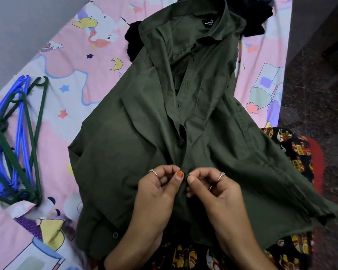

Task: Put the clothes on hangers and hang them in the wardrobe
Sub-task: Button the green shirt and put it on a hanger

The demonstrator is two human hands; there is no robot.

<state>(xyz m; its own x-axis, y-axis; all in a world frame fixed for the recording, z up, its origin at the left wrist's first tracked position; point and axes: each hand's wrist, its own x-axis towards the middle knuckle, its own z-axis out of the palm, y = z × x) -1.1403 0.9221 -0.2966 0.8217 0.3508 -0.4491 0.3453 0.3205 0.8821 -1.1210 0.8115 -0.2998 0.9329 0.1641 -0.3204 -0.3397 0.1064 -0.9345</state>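
An olive green shirt [213, 117] lies spread on the bed, collar away from me, its front placket partly undone. My left hand [158, 190] and my right hand [217, 190] meet at the placket near the hem. Both pinch the fabric around a button [186, 175] there. A pile of blue and dark green plastic hangers [18, 137] lies on the bed to the left, apart from the shirt. Black clothing [256, 18] shows from under the shirt's collar at the top. No wardrobe is in view.
The bed has a pink cartoon-print sheet [98, 61]. A grey wall [18, 36] rises at the upper left. Dark speckled floor [310, 84] runs along the right side. A patterned black, yellow and red fabric [293, 152] lies at the lower right, by my lap.
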